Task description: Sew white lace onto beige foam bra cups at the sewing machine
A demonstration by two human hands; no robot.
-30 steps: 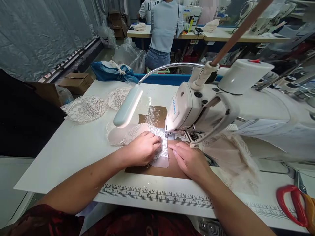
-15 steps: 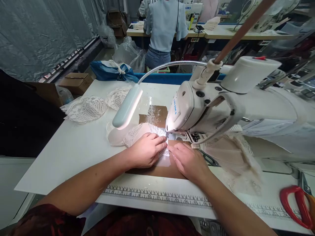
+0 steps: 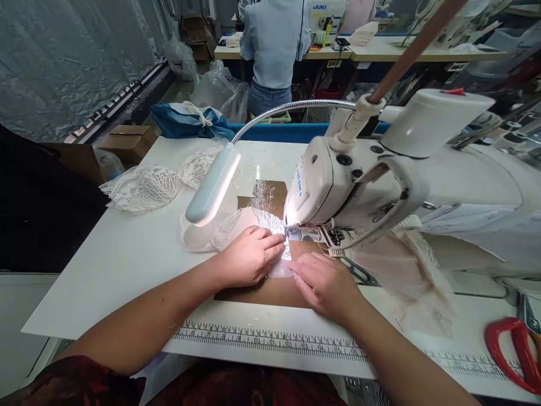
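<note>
White lace fabric (image 3: 230, 228) lies under the head of the white sewing machine (image 3: 315, 180), its edge at the presser foot (image 3: 288, 231). My left hand (image 3: 249, 256) rests on the lace just left of the foot, fingers stretched out and pressing it down. A sheer, pale part of the piece (image 3: 279, 269) extends toward me. My right hand (image 3: 323, 282) is closed, with thumb and index finger pinching that part's right edge; its other fingers curl over the brown board (image 3: 270, 294). The needle's tip is too small to make out.
A lamp (image 3: 213, 186) hangs over the lace. More lace cups (image 3: 143, 189) lie at the left. Beige fabric (image 3: 401, 270), dark snips (image 3: 359, 272) and red-handled scissors (image 3: 511, 352) are at the right. A ruler strip (image 3: 270, 340) lines the front edge. A person (image 3: 274, 51) works beyond.
My right hand's fingertips have moved slightly toward me, away from the presser foot, along the fabric's edge. My left hand stays on the lace. The whole view has shifted a little.
</note>
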